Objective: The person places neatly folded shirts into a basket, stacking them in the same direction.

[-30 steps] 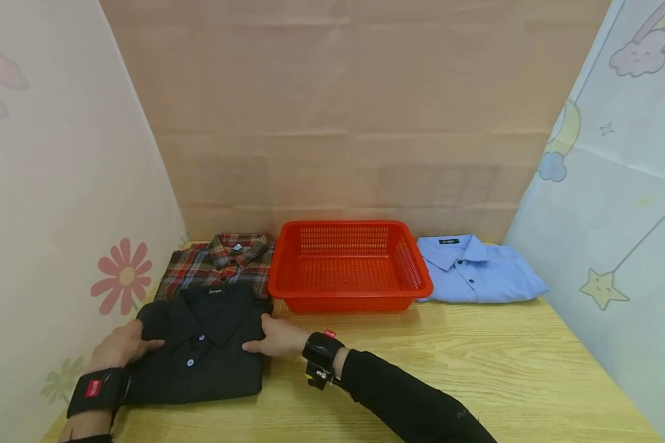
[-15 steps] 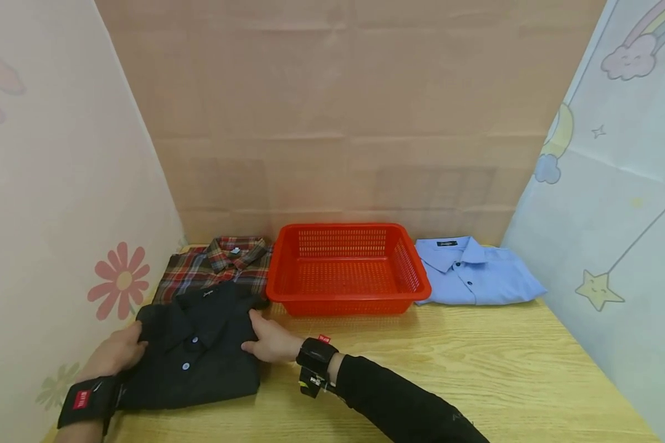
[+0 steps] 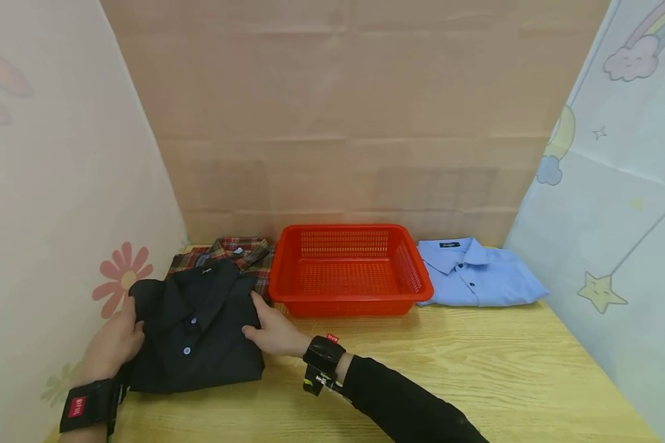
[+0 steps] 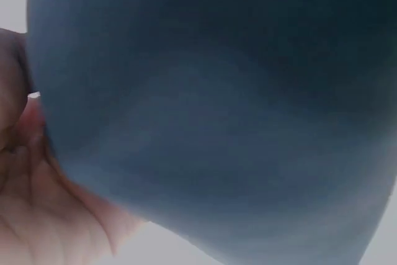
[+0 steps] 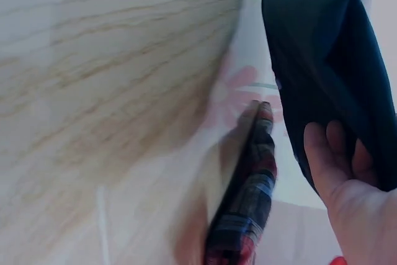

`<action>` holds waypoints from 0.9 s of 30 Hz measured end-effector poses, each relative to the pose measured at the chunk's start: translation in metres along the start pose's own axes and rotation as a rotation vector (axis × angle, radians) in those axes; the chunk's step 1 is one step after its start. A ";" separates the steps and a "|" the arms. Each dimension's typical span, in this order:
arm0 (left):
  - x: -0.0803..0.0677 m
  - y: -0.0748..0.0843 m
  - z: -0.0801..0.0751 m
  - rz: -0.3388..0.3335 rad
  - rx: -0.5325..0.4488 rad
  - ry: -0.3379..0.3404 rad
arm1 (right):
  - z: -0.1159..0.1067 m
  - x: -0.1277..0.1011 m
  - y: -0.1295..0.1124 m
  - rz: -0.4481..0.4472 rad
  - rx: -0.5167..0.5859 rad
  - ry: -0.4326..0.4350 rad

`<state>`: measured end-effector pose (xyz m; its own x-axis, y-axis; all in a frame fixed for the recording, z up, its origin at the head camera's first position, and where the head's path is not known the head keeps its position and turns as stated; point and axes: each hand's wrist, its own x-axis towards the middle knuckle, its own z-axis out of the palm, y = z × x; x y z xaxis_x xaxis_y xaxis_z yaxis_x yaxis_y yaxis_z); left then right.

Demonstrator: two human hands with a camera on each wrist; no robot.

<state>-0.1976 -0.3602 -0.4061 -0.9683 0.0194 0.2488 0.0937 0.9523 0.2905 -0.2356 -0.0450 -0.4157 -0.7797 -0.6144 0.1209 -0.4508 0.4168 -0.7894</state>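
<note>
A folded black shirt with blue buttons is at the table's left, its far end raised and covering the front of a folded red plaid shirt. My left hand grips its left edge, thumb on top. My right hand grips its right edge beside the basket. The left wrist view is filled with the black shirt, with my left hand's palm at its edge. In the right wrist view my right hand's fingers curl under the black shirt, above the plaid shirt.
A red mesh basket with nothing in it stands at the middle back of the wooden table. A folded light blue shirt lies to its right. Patterned walls close in on the left, back and right.
Both hands have lifted the black shirt and carried it away from me, so it now overlaps more of the plaid shirt. The basket and blue shirt have not moved.
</note>
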 end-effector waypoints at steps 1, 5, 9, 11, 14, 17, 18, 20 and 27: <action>0.001 0.004 0.000 0.001 -0.010 0.036 | -0.003 -0.001 0.000 0.002 0.019 0.016; 0.007 0.021 0.002 -0.002 -0.057 0.142 | -0.016 -0.005 -0.001 0.008 0.120 0.075; 0.013 0.036 0.003 -0.001 -0.102 0.270 | -0.031 -0.011 -0.004 -0.001 0.260 0.126; 0.015 0.042 0.003 -0.003 -0.123 0.336 | -0.040 -0.016 -0.009 -0.005 0.331 0.153; 0.021 0.051 0.003 0.007 -0.151 0.415 | -0.055 -0.025 -0.019 -0.016 0.374 0.208; 0.028 0.062 0.005 0.032 -0.175 0.492 | -0.070 -0.031 -0.022 -0.025 0.329 0.280; 0.031 0.066 0.007 0.052 -0.183 0.510 | -0.073 -0.031 -0.018 -0.046 0.299 0.299; 0.037 0.073 0.010 0.090 -0.197 0.552 | -0.080 -0.030 -0.007 -0.056 0.261 0.320; 0.049 0.093 0.016 0.135 -0.242 0.564 | -0.099 -0.031 0.017 -0.015 0.146 0.334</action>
<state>-0.2402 -0.2654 -0.3813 -0.6792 -0.0920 0.7282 0.3206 0.8553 0.4071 -0.2617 0.0472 -0.3734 -0.8830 -0.3574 0.3042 -0.4157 0.2947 -0.8605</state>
